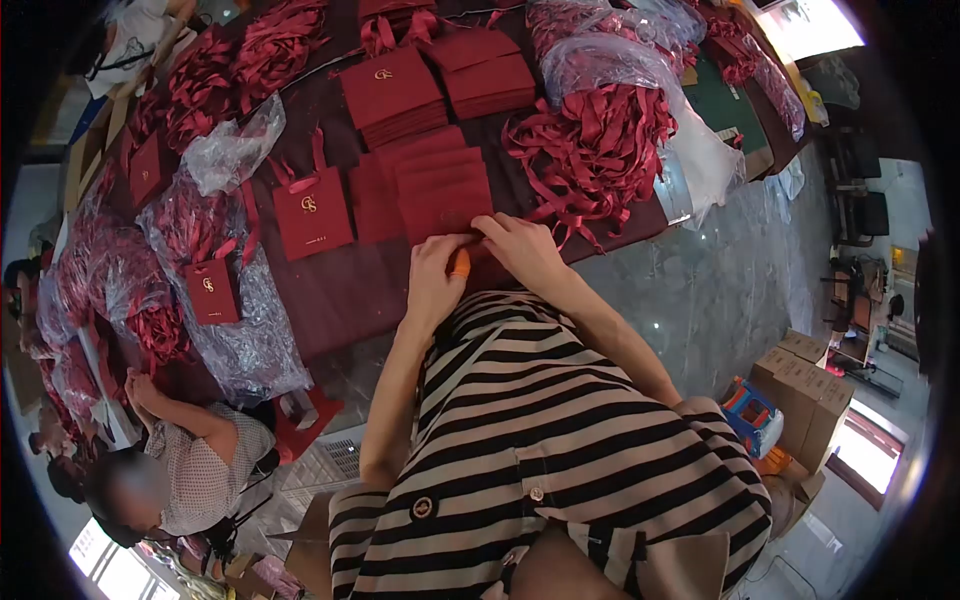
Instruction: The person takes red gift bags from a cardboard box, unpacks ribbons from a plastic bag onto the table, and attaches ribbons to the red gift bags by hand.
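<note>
At the table's near edge, my left hand (pixel 438 272), with an orange cover on one finger, has its fingers bent together at the bottom of a red pouch (pixel 447 203). My right hand (pixel 520 252) meets it there, fingertips pressed on the same pouch's lower edge. That pouch lies at the front of an overlapping row of red pouches. Left of the row is a red bag (pixel 312 213) with a gold logo and ribbon handles. Behind it stand two stacks of red pouches (pixel 393 92). What is between my fingertips is hard to see.
Red ribbons (pixel 600 150) in clear plastic lie to the right, and more plastic-wrapped bundles (pixel 235 300) to the left. A seated co-worker (pixel 205 460) is at the lower left. Cardboard boxes (pixel 800 400) and a blue toy-like object (pixel 750 418) stand on the floor at right.
</note>
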Available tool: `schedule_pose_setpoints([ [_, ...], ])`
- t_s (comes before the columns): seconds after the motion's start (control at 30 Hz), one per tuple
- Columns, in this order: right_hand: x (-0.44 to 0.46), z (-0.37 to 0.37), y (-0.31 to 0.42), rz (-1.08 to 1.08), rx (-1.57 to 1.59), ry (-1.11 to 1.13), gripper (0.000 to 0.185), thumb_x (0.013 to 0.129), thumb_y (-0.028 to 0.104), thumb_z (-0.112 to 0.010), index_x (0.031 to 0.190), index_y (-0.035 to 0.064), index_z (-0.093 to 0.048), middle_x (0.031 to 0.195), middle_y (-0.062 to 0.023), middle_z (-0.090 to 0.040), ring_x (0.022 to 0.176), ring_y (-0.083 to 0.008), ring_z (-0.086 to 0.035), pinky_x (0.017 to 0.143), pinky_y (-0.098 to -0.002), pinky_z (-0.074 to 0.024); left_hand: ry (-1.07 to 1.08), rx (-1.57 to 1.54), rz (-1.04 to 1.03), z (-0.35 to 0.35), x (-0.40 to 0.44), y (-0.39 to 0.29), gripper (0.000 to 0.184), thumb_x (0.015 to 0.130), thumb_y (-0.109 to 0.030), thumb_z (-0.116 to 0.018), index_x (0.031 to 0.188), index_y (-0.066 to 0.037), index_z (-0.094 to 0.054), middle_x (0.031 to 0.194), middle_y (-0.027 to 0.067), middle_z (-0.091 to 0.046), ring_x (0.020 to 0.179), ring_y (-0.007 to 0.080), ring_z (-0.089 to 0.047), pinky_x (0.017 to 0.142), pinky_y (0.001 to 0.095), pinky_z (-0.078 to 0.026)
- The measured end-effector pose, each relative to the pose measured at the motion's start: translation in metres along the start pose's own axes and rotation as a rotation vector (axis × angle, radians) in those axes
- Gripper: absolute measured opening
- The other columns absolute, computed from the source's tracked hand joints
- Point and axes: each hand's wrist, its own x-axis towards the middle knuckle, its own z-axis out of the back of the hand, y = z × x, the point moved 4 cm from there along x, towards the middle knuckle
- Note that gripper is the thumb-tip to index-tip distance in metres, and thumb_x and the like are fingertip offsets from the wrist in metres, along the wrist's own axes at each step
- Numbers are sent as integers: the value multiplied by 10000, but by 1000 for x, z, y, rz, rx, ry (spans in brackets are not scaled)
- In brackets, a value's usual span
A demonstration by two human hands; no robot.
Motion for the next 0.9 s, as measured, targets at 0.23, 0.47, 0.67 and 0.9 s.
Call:
schedule_pose_setpoints([
  [0.23, -6, -3, -1, 92, 7, -8, 203, 811, 136, -657, 953, 91, -519, 810, -74, -618, 715, -264, -637, 552, -376, -490, 171, -265, 403, -1, 18, 24, 211, 832, -68, -590, 1028, -17, -650, 973, 172, -672, 960, 310, -633, 842, 391, -468],
  [0.47, -13, -3, 3, 96, 41, -98, 248, 787, 173, -697, 936, 82, -520, 795, -82, -613, 678, -269, -626, 550, -372, -488, 370, -269, 410, -8, 30, 41, 225, 832, -155, -623, 997, -15, -684, 900, 144, -694, 845, 239, -666, 772, 342, -489],
  [0.67, -12, 3, 4, 86, 111, -76, 294, 787, 189, -705, 975, 78, -509, 792, -98, -626, 673, -294, -630, 545, -386, -488, 308, -371, 424, -14, 26, 40, 183, 826, -85, -621, 978, -7, -686, 873, 129, -697, 811, 202, -657, 736, 315, -489],
  [0.9, 4, -1, 1, 38, 153, 180, 351, 802, 222, -695, 1044, 92, -476, 809, -125, -653, 722, -346, -646, 566, -433, -492, -3, -335, 457, -13, 13, 43, 146, 833, -25, -603, 959, 4, -673, 859, 121, -685, 795, 203, -652, 719, 300, -485],
])
